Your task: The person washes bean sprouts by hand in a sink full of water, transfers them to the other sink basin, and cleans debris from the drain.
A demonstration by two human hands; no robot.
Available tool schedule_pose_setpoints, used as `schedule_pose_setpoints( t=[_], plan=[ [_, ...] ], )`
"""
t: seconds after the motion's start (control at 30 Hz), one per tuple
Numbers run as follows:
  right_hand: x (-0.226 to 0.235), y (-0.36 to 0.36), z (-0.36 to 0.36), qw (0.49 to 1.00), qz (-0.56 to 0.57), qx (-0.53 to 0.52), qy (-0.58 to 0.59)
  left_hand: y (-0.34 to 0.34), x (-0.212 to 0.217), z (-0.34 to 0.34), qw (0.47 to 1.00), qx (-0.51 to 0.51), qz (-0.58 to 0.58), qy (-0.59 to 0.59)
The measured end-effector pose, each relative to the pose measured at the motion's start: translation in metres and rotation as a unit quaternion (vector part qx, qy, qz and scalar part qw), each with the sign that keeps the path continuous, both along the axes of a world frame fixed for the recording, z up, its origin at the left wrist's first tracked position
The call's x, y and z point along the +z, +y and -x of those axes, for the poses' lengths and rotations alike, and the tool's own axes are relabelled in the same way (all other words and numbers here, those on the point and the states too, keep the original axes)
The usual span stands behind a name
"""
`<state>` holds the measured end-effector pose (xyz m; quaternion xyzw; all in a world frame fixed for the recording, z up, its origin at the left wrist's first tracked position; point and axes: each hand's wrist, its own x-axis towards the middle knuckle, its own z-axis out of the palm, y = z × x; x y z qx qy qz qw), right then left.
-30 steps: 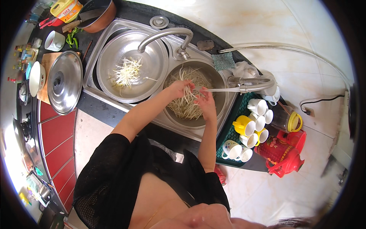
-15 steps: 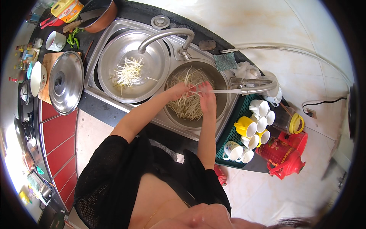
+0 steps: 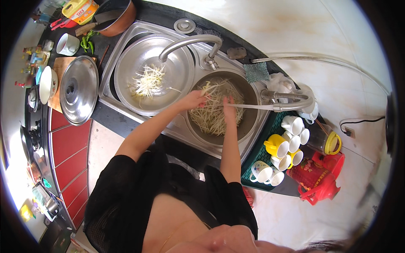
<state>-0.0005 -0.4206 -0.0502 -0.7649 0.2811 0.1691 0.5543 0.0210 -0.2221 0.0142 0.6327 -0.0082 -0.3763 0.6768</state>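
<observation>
My left hand [image 3: 195, 100] is closed on a small bunch of bean sprouts [image 3: 207, 89] at the left rim of the round sink basin [image 3: 252, 126]. My right hand [image 3: 230, 111] reaches over the same basin, its fingers stretched out against the heap of bean sprouts [image 3: 209, 121]; its fingertips are partly hidden. A pale stream of water from the right faucet [image 3: 291, 105] crosses at my right hand. To the left, a wide metal bowl [image 3: 126, 90] in the other basin holds a smaller pile of white sprouts [image 3: 148, 81].
A second faucet [image 3: 190, 41] arches over the metal bowl. On the right stand a green rack [image 3: 252, 162] of white and yellow cups and a red thermos [image 3: 322, 185]. A metal lid [image 3: 79, 90], a cutting board [image 3: 59, 67] and a brown pot [image 3: 120, 23] occupy the left counter.
My hands have moved apart: the left holds its sprouts near the basin's left rim, the right has dropped toward the heap. The whole view has shifted slightly.
</observation>
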Motion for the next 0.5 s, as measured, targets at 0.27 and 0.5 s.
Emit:
schedule_pose_setpoints(
  t=[0.27, 0.5],
  plan=[
    [-0.05, 0.04, 0.043, 0.795, 0.404, 0.409, -0.193, 0.097, 0.051, 0.0, 0.958, 0.175, 0.19, 0.121],
    [-0.036, 0.013, 0.046, 0.875, 0.418, 0.211, -0.119, 0.193, -0.03, 0.012, 0.824, 0.114, -0.546, -0.1]
  ],
)
